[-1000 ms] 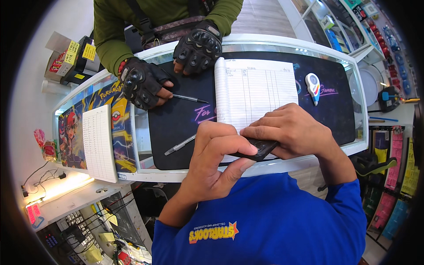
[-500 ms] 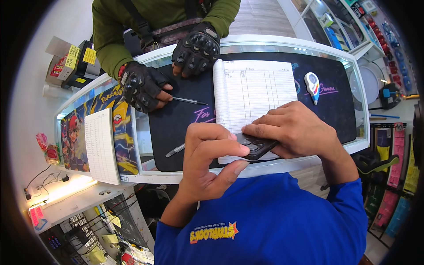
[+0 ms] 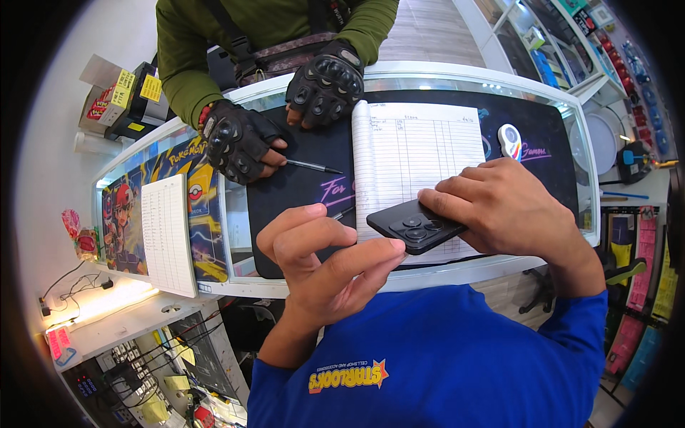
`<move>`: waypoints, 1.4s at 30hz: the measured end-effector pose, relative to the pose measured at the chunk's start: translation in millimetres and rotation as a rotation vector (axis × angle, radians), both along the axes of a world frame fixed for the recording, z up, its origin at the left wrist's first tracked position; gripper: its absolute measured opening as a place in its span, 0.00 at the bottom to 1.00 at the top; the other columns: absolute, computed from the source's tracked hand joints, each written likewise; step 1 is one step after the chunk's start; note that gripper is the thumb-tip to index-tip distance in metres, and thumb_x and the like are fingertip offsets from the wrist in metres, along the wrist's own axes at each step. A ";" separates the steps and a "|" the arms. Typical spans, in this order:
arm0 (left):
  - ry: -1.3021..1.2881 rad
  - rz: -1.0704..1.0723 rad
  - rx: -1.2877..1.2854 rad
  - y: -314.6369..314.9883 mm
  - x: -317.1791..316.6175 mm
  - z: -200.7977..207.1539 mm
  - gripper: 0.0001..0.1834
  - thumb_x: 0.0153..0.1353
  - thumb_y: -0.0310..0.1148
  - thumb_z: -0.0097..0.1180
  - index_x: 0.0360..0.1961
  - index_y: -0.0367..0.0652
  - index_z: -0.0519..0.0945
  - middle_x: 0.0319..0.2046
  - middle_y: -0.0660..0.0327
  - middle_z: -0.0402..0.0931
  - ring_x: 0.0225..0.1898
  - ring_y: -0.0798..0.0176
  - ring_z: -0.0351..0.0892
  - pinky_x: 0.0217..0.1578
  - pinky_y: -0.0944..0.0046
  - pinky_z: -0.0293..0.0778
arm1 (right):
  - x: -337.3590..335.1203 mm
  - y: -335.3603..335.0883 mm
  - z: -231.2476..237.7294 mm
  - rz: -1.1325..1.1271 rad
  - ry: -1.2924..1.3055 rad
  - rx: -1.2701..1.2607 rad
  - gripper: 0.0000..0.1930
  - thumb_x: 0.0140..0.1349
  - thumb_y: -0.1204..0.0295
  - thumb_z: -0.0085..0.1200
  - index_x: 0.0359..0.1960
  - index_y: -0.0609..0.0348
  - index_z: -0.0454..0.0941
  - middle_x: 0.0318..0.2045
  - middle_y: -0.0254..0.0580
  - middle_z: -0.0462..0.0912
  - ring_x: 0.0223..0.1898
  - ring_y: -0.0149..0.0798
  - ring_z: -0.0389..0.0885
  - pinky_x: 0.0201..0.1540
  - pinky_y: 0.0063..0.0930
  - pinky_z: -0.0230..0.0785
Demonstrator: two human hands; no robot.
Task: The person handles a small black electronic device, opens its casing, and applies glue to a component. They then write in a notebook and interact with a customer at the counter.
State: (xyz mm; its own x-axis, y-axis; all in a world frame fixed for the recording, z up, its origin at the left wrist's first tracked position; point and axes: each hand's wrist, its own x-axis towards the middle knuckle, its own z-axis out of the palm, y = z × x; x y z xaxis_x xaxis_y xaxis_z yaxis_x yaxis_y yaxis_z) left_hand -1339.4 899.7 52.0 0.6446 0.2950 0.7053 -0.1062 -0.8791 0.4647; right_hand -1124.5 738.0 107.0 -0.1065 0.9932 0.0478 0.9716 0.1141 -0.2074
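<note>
A black smartphone [image 3: 399, 222] is tilted above the open lined notebook [image 3: 428, 153], its back and camera lenses facing up. My right hand [image 3: 503, 210] grips the phone by its right end, thumb and fingers closed round it. My left hand [image 3: 321, 264] is beside the phone's near left corner, fingers apart and bent, with one fingertip at the phone's edge. Across the counter, another person's black-gloved hands [image 3: 325, 85] rest near the mat, the one on the left [image 3: 239, 146] beside a pen [image 3: 314, 166]. A second pen [image 3: 344, 212] is partly hidden behind my left hand.
A dark mat [image 3: 307, 192] covers much of the glass-topped counter [image 3: 492, 71]. A white correction-tape dispenser [image 3: 509, 140] sits right of the notebook. Farther left is a written-on pad [image 3: 164, 235]. Boxes [image 3: 135, 100] stand at the back left, and cables hang over a lower shelf.
The phone has turned and tilted, showing more of its back and lenses. My left hand has moved slightly left, and its fingers have opened from a near pinch at the phone's corner.
</note>
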 end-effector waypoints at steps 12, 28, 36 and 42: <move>0.312 -0.401 -0.618 16.8 39.0 9.2 0.09 0.63 0.35 0.68 0.41 0.43 0.91 0.37 0.61 0.87 0.46 0.57 0.81 0.52 0.58 0.72 | 2.7 -13.1 33.0 -0.146 -0.189 -0.338 0.16 0.52 0.75 0.62 0.45 0.59 0.83 0.28 0.40 0.83 0.30 0.44 0.86 0.33 0.39 0.76; 0.254 -0.663 -0.369 14.6 75.4 14.7 0.09 0.55 0.41 0.73 0.34 0.51 0.92 0.32 0.71 0.87 0.50 0.61 0.78 0.53 0.60 0.71 | 3.9 -49.3 45.7 -0.188 -0.059 -0.306 0.10 0.53 0.72 0.61 0.38 0.58 0.81 0.26 0.42 0.83 0.30 0.47 0.87 0.31 0.41 0.77; 0.255 -0.653 -0.356 14.7 72.8 9.1 0.08 0.55 0.41 0.73 0.34 0.52 0.92 0.32 0.72 0.87 0.52 0.61 0.76 0.54 0.60 0.70 | -0.1 -44.1 46.8 -0.228 -0.073 -0.470 0.25 0.45 0.73 0.64 0.50 0.53 0.84 0.31 0.37 0.85 0.35 0.45 0.87 0.38 0.40 0.78; 0.238 -0.691 -0.408 19.6 72.6 4.8 0.08 0.56 0.40 0.74 0.34 0.52 0.92 0.32 0.72 0.87 0.52 0.61 0.76 0.54 0.59 0.70 | 1.0 -42.2 45.1 -0.228 -0.072 -0.466 0.24 0.45 0.73 0.64 0.50 0.52 0.83 0.31 0.36 0.85 0.34 0.45 0.86 0.38 0.40 0.77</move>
